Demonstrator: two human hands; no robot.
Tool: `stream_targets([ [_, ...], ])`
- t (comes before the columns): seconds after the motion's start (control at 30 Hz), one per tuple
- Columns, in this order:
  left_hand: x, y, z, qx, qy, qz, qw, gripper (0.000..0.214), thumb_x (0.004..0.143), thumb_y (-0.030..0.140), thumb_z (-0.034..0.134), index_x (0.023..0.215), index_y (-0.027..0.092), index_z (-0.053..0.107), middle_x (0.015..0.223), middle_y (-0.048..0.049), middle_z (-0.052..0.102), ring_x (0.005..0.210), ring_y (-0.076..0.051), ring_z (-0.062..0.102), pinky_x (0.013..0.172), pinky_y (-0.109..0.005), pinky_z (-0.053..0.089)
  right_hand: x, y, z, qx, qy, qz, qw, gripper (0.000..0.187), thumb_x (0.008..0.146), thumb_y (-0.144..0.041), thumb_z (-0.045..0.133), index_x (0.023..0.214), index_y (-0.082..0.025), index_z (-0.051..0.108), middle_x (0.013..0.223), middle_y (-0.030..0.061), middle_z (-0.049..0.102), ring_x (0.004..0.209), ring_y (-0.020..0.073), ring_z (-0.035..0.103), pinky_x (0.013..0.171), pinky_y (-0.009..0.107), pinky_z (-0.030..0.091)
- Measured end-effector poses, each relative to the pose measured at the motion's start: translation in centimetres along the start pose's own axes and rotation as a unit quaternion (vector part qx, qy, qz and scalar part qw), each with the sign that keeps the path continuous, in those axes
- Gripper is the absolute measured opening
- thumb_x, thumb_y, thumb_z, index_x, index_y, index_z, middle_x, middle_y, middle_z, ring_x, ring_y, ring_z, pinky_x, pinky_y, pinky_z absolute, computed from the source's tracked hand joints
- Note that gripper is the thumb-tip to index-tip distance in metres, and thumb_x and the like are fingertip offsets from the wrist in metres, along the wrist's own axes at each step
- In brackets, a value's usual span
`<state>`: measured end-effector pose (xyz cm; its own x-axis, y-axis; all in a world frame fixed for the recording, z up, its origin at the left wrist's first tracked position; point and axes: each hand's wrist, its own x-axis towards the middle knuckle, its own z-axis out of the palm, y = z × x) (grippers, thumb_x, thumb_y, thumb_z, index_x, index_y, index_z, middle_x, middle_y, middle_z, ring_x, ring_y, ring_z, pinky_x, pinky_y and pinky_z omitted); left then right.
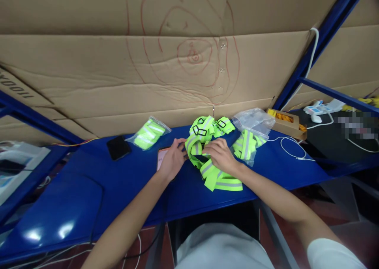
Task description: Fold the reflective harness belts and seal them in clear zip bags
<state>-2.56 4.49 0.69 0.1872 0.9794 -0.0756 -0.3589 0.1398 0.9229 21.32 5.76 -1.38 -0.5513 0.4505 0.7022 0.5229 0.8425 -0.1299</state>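
A neon green reflective strap vest [207, 142] with grey stripes and black buckles lies bunched on the blue table [118, 182]. My left hand [173, 158] pinches its left edge, fingers closed on the strap. My right hand [220, 154] presses down on the middle of the bundle, fingers curled over the fabric. A length of the strap [225, 182] trails toward the table's near edge.
A bagged green vest [148, 134] and a black phone [118, 147] lie at left. A pink-screened device [161, 156] sits under my left hand. Clear bags with another vest [251, 138], a cardboard box [288, 123], white cables [291, 148] and a power strip [321, 109] are right. Cardboard wall behind.
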Motion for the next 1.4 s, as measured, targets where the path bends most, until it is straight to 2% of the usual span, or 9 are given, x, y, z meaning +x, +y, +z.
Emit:
stream_targets([
  [0.13,-0.4,-0.1,0.3,-0.043,0.020,0.006,0.999,0.060,0.076,0.047,0.091,0.122,0.029,0.058,0.113,0.0000,0.068,0.098,-0.019,0.068,0.079,-0.027,0.055,0.0,-1.1,-0.3,-0.115,0.047,-0.146,0.981,0.023,0.102,-0.009,0.060,0.108,-0.028,0.071,0.112,-0.0011,0.079,0.107,0.0194,0.061,0.104,0.046,0.039],
  [0.27,-0.9,0.0,0.8,-0.045,-0.018,-0.022,0.999,0.086,0.067,0.017,0.095,0.142,0.031,0.056,0.118,-0.0017,0.070,0.105,-0.019,0.067,0.085,-0.025,0.054,-0.3,-1.9,-0.1,-0.087,0.013,-0.172,0.981,0.024,0.100,-0.009,0.063,0.107,-0.030,0.070,0.115,-0.0022,0.078,0.111,0.0187,0.061,0.106,0.045,0.039],
  [0.43,-0.3,-0.3,0.1,-0.017,-0.021,-0.015,1.000,0.079,0.063,0.011,0.094,0.133,0.026,0.063,0.117,-0.0026,0.072,0.099,-0.018,0.068,0.080,-0.024,0.054,0.1,-2.1,0.1,0.076,-0.050,-0.033,0.995,0.029,0.096,-0.022,0.066,0.125,-0.025,0.063,0.130,0.0111,0.067,0.127,0.0262,0.060,0.105,0.046,0.048],
  [0.57,0.0,-0.7,-0.2,-0.021,0.004,-0.010,1.000,0.076,0.062,0.011,0.094,0.129,0.028,0.063,0.103,0.0014,0.070,0.087,-0.016,0.065,0.072,-0.024,0.054,0.6,-1.1,-0.2,0.177,-0.011,0.114,0.978,0.045,0.100,-0.040,0.066,0.140,-0.023,0.053,0.149,0.0174,0.052,0.145,0.0311,0.049,0.119,0.054,0.043],
  [0.73,-0.5,-0.5,0.6,-0.023,0.014,0.019,0.999,0.074,0.061,0.014,0.097,0.124,0.029,0.063,0.115,0.0015,0.069,0.096,-0.016,0.066,0.079,-0.024,0.055,0.7,0.3,-0.4,0.288,-0.079,0.290,0.909,0.066,0.091,-0.053,0.076,0.146,-0.026,0.052,0.141,0.0117,0.065,0.125,0.0311,0.067,0.108,0.052,0.056],
  [0.87,-1.0,-0.1,1.1,-0.032,0.003,0.020,0.999,0.058,0.076,0.033,0.093,0.126,0.029,0.064,0.126,-0.0015,0.069,0.106,-0.020,0.068,0.086,-0.028,0.056,0.6,0.3,0.1,0.393,-0.105,0.307,0.860,0.056,0.090,-0.049,0.077,0.138,-0.025,0.058,0.126,0.0059,0.076,0.104,0.0242,0.077,0.086,0.038,0.066],
  [1.03,-0.3,0.4,0.6,-0.037,0.050,0.020,0.998,0.058,0.082,0.055,0.083,0.129,0.028,0.062,0.126,-0.0047,0.071,0.102,-0.024,0.072,0.080,-0.033,0.058,0.6,0.8,0.1,0.347,-0.028,0.281,0.894,0.036,0.087,-0.036,0.079,0.118,-0.022,0.066,0.106,0.0043,0.077,0.093,0.0234,0.075,0.082,0.038,0.063],
  [1.23,1.0,-0.8,-1.3,0.083,0.121,0.009,0.989,0.057,0.087,0.059,0.077,0.128,0.025,0.055,0.087,0.0006,0.069,0.064,-0.019,0.066,0.058,-0.029,0.049,1.1,0.6,-1.4,0.307,0.074,0.189,0.930,0.022,0.083,-0.010,0.063,0.100,-0.022,0.069,0.112,0.0065,0.075,0.110,0.0240,0.072,0.100,0.043,0.057],
  [1.4,0.0,-1.4,-0.2,0.216,0.043,0.068,0.973,0.043,0.082,0.036,0.085,0.121,0.023,0.071,0.107,-0.0064,0.073,0.100,-0.027,0.070,0.098,-0.041,0.054,1.0,0.2,-3.1,0.230,0.180,0.138,0.947,0.035,0.082,-0.002,0.061,0.104,-0.027,0.071,0.117,0.0074,0.070,0.112,0.0254,0.068,0.098,0.045,0.056],
])
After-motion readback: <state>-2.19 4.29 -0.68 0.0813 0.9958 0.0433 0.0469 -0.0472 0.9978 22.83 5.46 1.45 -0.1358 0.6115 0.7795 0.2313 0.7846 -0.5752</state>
